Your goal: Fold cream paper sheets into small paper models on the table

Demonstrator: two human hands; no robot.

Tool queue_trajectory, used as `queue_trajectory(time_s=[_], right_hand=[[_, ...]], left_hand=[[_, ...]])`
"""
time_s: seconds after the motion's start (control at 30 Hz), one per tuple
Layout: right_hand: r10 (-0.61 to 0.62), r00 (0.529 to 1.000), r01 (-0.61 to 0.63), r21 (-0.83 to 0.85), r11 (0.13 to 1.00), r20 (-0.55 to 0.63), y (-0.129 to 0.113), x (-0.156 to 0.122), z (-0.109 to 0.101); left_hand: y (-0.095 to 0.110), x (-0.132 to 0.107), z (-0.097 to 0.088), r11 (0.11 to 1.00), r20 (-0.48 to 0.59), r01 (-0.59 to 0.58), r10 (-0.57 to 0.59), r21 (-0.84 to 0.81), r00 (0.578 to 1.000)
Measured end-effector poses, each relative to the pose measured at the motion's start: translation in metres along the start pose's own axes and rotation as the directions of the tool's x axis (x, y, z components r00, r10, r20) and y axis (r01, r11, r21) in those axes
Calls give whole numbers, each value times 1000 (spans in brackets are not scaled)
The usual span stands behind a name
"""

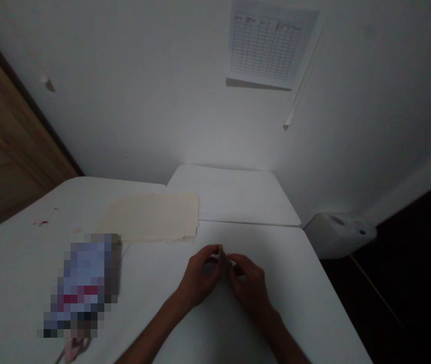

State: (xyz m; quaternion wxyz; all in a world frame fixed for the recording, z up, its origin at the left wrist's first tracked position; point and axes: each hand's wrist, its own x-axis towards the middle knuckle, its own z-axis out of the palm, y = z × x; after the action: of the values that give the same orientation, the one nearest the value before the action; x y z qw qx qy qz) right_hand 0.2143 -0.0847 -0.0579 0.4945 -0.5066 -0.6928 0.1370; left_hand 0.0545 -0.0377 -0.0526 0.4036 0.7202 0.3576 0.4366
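With left hand (202, 273) and right hand (249, 278), pinches a small, thin piece (224, 259) between fingertips over the white table (143, 283), right of a pixelated item (81, 273), nearer than the pale sheets (155, 217).

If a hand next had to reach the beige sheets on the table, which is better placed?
Probably the left hand: it is nearer the beige sheets, with the right hand farther off. Both seem to pinch a small item, too dim to identify.
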Motion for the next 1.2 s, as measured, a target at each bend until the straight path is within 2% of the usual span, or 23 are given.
queue_trajectory(time_s=[0.2, 0.33, 0.67, 0.9, 1.07, 1.2], right_hand=[[113, 993, -113, 26, 993, -16, 7, -3, 0], [167, 986, -167, -9, 986, -25, 14, -5, -5], [57, 996, -48, -113, 992, 75, 19, -3, -17], [-21, 988, 43, -142, 989, 150, 21, -4, -18], [-33, 985, 50, -103, 993, 167, 23, -5, -16], [-44, 977, 67, -101, 993, 208, 24, -6, -15]], left_hand=[[-13, -5, 0, 993, 60, -45, 39, 112, 997], [-21, -6, -4, 968, 93, -145, 128, 206, 987], [-19, -5, -14, 875, 230, -325, 255, 358, 939], [-24, -6, -16, 807, 296, -343, 219, 481, 930], [-33, -9, -14, 739, 356, -411, 245, 534, 902], [-31, -9, -17, 703, 436, -431, 189, 566, 880]])
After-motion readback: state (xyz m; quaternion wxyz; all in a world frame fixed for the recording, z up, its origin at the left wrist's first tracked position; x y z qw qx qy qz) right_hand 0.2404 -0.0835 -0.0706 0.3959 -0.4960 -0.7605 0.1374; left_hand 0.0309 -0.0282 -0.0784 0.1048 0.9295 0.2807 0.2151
